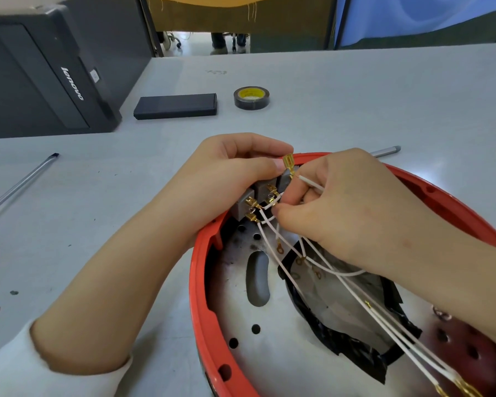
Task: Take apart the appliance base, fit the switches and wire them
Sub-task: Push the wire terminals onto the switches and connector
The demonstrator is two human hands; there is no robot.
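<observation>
Head view: the red appliance base (196,282) lies open side up on the bench (355,96), near and right of centre, with grey switches (259,193) seated at its far-left rim. The left hand (226,167) curls over the switches, thumb against a brass connector (288,162). The right hand (341,207) pinches a thin white wire (309,183). The wires look limp and light, the connector small and easily bent; best taken just behind the connector. A tape roll (251,97) sits far off.
</observation>
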